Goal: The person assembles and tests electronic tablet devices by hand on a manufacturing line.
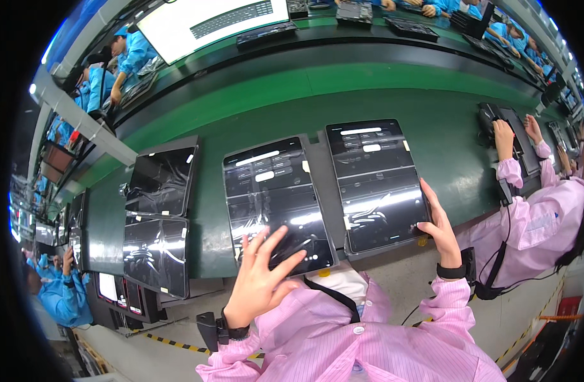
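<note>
Two dark tablets lie side by side on the green table, their lit screens showing pale panels near the top. My left hand (264, 274) is spread over the lower part of the left tablet (266, 202), fingertips at its screen. At the lower right of the right tablet (376, 184), my right hand (441, 226) rests with its thumb on the screen corner. The forefinger stretches along that tablet's right edge, apart from the thumb; the other fingers are mostly hidden. Small pale tabs stick to both tablets, and shiny film reflects the lights.
Further left lie two more dark film-covered panels (162, 178), one below the other. Right of me, a person in pink (540, 219) works at the same table. Beyond the green table (304, 111) runs a bench with a large screen (215, 28) and people in blue.
</note>
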{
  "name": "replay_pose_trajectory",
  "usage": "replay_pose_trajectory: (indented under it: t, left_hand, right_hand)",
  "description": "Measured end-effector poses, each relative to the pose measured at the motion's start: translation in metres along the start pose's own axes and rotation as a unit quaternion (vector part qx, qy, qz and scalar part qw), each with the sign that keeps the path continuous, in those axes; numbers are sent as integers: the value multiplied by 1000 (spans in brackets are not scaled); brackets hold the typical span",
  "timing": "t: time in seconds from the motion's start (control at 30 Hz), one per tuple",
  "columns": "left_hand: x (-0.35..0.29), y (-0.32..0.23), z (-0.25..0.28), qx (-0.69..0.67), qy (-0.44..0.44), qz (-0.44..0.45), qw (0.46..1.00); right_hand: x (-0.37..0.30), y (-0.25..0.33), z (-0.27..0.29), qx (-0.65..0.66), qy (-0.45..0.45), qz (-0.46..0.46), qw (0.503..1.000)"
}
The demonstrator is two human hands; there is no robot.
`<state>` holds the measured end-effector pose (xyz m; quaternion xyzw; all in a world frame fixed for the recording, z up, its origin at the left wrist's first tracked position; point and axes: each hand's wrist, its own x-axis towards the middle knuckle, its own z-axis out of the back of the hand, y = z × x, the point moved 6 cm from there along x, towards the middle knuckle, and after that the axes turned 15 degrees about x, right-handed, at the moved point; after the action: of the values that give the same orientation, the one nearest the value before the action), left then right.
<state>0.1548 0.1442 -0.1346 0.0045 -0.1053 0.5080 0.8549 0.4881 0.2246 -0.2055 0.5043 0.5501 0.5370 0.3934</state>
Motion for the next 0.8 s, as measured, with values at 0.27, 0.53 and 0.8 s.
replay_pose_trajectory:
  t: [0.27, 0.53, 0.8]
  left_hand:
    - [11, -10, -17, -15, 57, -44, 997]
    - [9, 12, 3, 3, -24, 18, 1000]
    - [6, 43, 21, 28, -77, 80, 993]
  right_hand:
    - [1, 2, 0, 11, -7, -9, 1000]
    - [4, 21, -4, -210, -50, 94, 972]
    - [40, 54, -68, -378, 84, 112, 915]
